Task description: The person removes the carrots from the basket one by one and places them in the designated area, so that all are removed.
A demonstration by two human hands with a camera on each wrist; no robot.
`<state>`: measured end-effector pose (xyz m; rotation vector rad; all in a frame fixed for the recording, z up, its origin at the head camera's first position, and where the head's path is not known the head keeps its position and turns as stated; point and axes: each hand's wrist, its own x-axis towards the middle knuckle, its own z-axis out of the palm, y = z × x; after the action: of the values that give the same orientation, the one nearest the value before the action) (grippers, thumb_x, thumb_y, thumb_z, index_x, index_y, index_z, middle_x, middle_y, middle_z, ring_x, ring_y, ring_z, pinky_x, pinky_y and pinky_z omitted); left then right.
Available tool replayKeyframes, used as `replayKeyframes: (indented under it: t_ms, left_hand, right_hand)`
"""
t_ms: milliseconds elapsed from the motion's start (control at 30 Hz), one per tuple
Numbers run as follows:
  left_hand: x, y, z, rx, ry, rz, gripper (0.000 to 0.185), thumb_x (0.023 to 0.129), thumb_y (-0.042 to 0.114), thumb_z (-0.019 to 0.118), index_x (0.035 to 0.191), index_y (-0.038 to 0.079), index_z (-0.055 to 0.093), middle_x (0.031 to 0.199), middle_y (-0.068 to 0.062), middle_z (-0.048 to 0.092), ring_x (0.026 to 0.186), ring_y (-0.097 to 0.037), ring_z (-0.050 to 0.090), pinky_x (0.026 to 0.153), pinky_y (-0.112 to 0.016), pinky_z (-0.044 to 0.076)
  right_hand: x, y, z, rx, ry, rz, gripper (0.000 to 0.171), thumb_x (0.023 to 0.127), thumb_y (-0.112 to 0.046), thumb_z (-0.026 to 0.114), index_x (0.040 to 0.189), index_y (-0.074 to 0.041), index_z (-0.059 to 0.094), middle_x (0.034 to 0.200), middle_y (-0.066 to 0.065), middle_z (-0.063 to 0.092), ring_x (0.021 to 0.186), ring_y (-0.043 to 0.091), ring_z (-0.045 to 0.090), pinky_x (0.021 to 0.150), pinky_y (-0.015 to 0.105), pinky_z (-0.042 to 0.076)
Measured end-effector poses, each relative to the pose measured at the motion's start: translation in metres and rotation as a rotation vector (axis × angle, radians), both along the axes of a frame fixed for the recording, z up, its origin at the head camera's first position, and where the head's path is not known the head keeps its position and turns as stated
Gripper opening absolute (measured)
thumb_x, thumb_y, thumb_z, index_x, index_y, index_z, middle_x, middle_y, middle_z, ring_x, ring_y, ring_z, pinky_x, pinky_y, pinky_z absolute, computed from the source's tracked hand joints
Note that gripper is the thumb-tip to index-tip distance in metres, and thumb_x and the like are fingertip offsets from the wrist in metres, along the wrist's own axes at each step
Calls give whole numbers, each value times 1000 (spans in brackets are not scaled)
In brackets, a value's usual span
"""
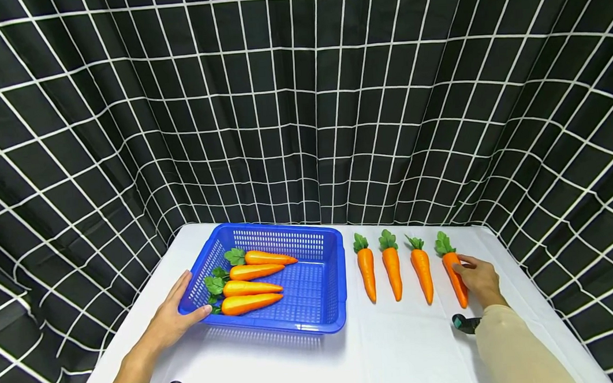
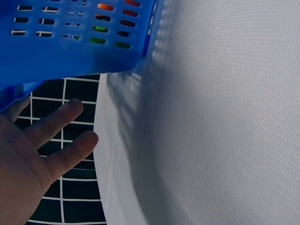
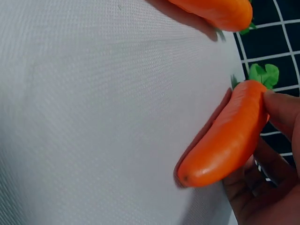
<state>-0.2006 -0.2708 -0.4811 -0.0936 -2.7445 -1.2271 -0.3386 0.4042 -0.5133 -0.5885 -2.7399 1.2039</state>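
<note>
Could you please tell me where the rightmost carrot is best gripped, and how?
I'd pinch the rightmost carrot at its thick end, just below the leaves, from the right, as the right hand does: it tapers toward the near tip, and the next carrot lies on its left.

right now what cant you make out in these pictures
Neighbouring carrot: tip cut off by top edge, right wrist view.
Right hand: some fingertips hidden behind the held carrot, same view.
Carrots in the blue basket: mostly hidden by its wall, left wrist view.
Left hand: partly cut off by left edge, same view.
</note>
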Motion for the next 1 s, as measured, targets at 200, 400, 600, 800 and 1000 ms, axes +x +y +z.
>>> replayKeyframes:
  t_ms: [200, 400, 600, 800, 1000]
  left_hand:
    - [0, 1, 1, 3, 6, -11, 96, 83, 35, 75, 154, 3, 17, 159, -17, 10, 140, -46, 11, 104, -69, 12]
    - [1, 1, 1, 13, 5, -10, 96, 84, 33, 75, 154, 4, 17, 159, -17, 10, 141, -46, 10, 105, -68, 12]
    - [0, 0, 2, 19, 13, -14, 97, 83, 36, 75, 154, 3, 16, 159, -18, 10, 140, -46, 10, 105, -68, 12]
    - [1, 1, 3, 18, 8, -15, 97, 83, 35, 76, 154, 3, 17, 158, -18, 11, 141, -46, 11, 105, -68, 12]
    - [1, 0, 3, 7, 6, -12, 98, 83, 38, 75, 154, 3, 17, 158, -18, 11, 140, -46, 12, 105, -68, 13]
  right_hand:
    - [0, 2, -1, 5, 0, -27, 51, 95, -31, 58, 136, -1, 52, 125, 29, 55, 112, 44, 49, 83, 45, 42]
    - [1, 5, 1, -30, 18, -48, 56, 93, -35, 58, 136, 0, 52, 123, 28, 57, 99, 37, 56, 63, 27, 42]
    - [2, 6, 1, -50, 28, -47, 57, 92, -37, 61, 133, 1, 54, 119, 27, 60, 72, 18, 59, 53, 22, 45]
    - [6, 7, 1, -130, 52, -69, 59, 92, -38, 62, 135, 1, 52, 101, 23, 65, 60, 11, 58, 52, 23, 50]
    - [13, 11, 10, -213, 146, -135, 58, 92, -36, 62, 134, 2, 52, 81, 11, 67, 55, 15, 60, 49, 26, 52]
